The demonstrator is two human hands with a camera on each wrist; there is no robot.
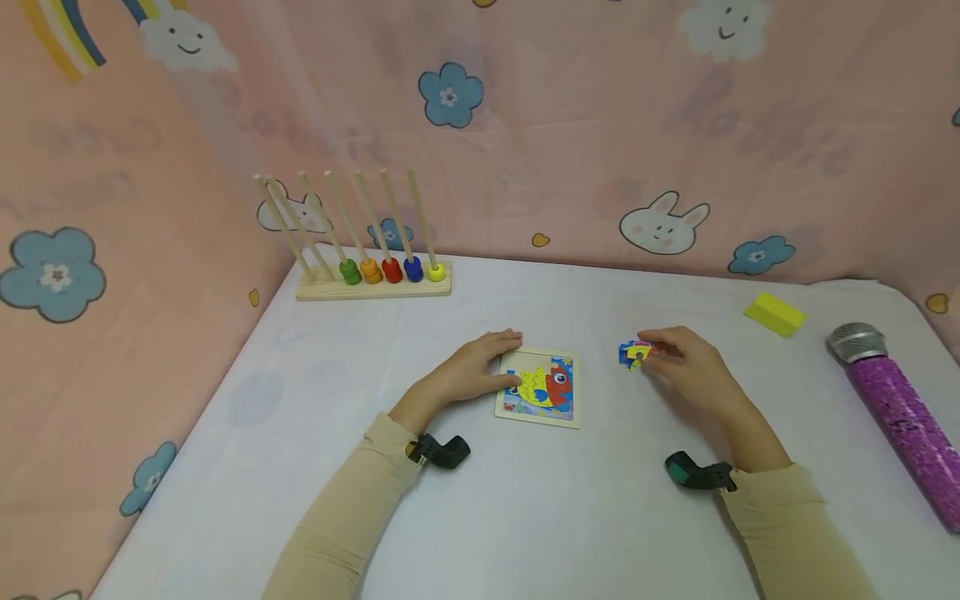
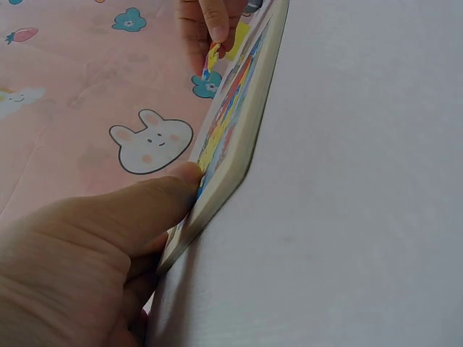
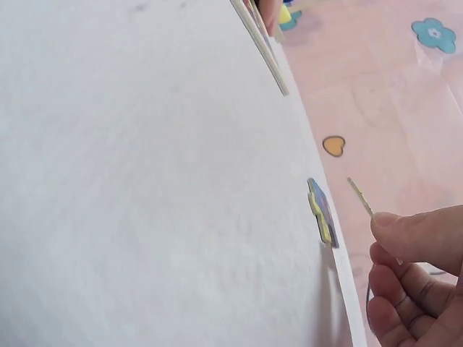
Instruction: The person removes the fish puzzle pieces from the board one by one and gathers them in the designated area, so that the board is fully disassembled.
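A square wooden jigsaw puzzle (image 1: 538, 386) with a fish picture lies on the white table. My left hand (image 1: 472, 367) holds its left side, the thumb (image 2: 170, 191) on the picture and the other fingers around the upper left corner. To the right of it, my right hand (image 1: 693, 367) pinches a thin puzzle piece (image 3: 360, 196) between thumb and fingers. Another puzzle piece (image 3: 322, 213), blue and yellow, rests on the table just beside that hand. In the head view these pieces overlap, and the fingers partly cover them.
A wooden bead rack (image 1: 375, 287) with upright pegs and several coloured beads stands at the back left. A yellow block (image 1: 775, 314) lies at the back right, with a purple glittery microphone (image 1: 900, 417) near the right edge. A pink printed cloth (image 1: 525, 150) hangs behind.
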